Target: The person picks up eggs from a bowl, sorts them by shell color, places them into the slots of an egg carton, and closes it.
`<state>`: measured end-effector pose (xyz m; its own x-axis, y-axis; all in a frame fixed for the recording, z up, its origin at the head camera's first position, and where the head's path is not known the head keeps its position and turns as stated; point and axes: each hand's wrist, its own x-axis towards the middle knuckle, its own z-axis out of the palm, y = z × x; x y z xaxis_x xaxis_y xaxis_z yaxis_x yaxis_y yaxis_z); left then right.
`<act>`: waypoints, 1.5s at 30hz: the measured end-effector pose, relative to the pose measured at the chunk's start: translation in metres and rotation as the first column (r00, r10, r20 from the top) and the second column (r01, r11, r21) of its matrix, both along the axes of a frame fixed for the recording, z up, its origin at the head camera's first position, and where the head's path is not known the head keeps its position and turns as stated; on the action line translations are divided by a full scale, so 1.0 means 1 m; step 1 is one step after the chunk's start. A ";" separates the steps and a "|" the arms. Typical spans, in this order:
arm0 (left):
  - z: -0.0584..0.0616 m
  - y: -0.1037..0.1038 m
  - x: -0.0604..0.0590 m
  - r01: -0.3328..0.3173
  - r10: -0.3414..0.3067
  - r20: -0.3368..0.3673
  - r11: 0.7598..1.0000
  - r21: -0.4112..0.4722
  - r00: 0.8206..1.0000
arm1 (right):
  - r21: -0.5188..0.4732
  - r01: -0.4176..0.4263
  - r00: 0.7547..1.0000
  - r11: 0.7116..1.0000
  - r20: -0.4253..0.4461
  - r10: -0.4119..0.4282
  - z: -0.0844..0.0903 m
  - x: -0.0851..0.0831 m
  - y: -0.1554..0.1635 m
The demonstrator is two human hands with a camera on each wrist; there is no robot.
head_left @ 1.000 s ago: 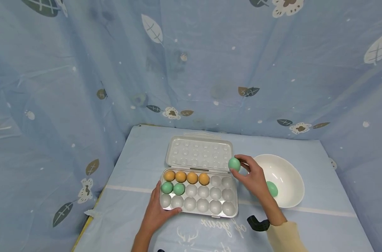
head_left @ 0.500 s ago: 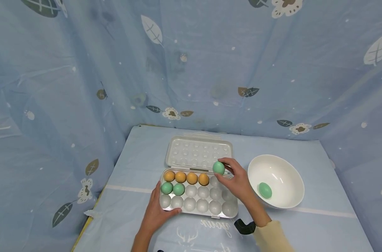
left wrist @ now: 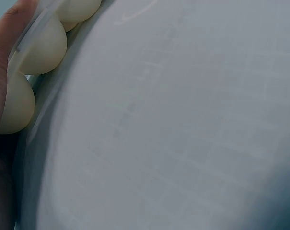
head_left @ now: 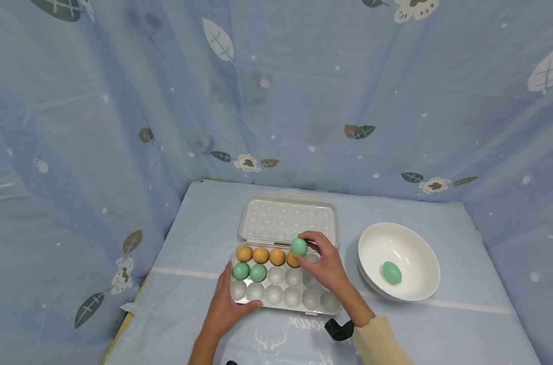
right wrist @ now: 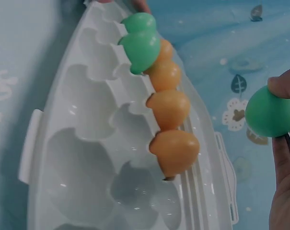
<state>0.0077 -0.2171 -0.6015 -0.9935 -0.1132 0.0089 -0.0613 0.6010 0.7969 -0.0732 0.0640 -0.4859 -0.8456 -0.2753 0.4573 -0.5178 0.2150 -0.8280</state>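
Green egg (head_left: 299,247) moved left, pinched in right hand (head_left: 324,261) above far row of egg tray (head_left: 283,305); left hand (head_left: 228,309) gripped near-left corner. Apparent step: placing; next called for lowering into vacant cup (head_left: 276,276).

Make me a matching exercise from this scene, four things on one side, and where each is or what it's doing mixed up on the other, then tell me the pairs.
Column one
1. Left hand
2. Right hand
3. Orange eggs
4. White bowl

Column two
A. In the row of the egg tray farthest from the person
B. Has one loose green egg lying inside
C. At the tray's near left corner, touching it
D. Pinching a held green egg above the tray

Right pairs: 1-C, 2-D, 3-A, 4-B.
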 end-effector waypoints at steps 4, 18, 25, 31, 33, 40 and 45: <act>0.000 -0.001 -0.002 0.004 -0.005 -0.018 1.000 -0.007 1.000 | 0.008 -0.031 1.000 1.000 0.008 0.030 -0.014 -0.004 -0.006; 0.003 -0.001 -0.003 -0.004 0.004 0.013 1.000 -0.012 1.000 | 0.027 -0.128 0.992 0.991 0.000 0.128 -0.052 -0.004 -0.028; 0.003 0.000 -0.002 -0.009 0.009 0.020 1.000 -0.014 1.000 | 0.082 -0.109 0.992 0.991 -0.057 0.114 -0.065 0.000 -0.034; 0.003 0.001 -0.001 -0.006 0.006 0.009 1.000 -0.013 1.000 | 0.170 -0.096 0.988 0.981 -0.105 0.115 -0.076 0.003 -0.036; 0.002 0.001 -0.001 -0.006 0.007 0.015 1.000 -0.008 1.000 | 0.203 -0.086 0.987 0.975 -0.116 0.111 -0.081 0.004 -0.036; 0.005 0.003 0.000 -0.008 0.009 0.039 1.000 -0.016 0.999 | 0.283 -0.045 0.987 0.958 -0.133 0.086 -0.089 0.007 -0.040; 0.005 0.003 0.000 -0.012 0.014 0.057 0.999 -0.036 0.998 | 0.331 0.015 0.986 0.944 -0.162 0.041 -0.093 0.011 -0.043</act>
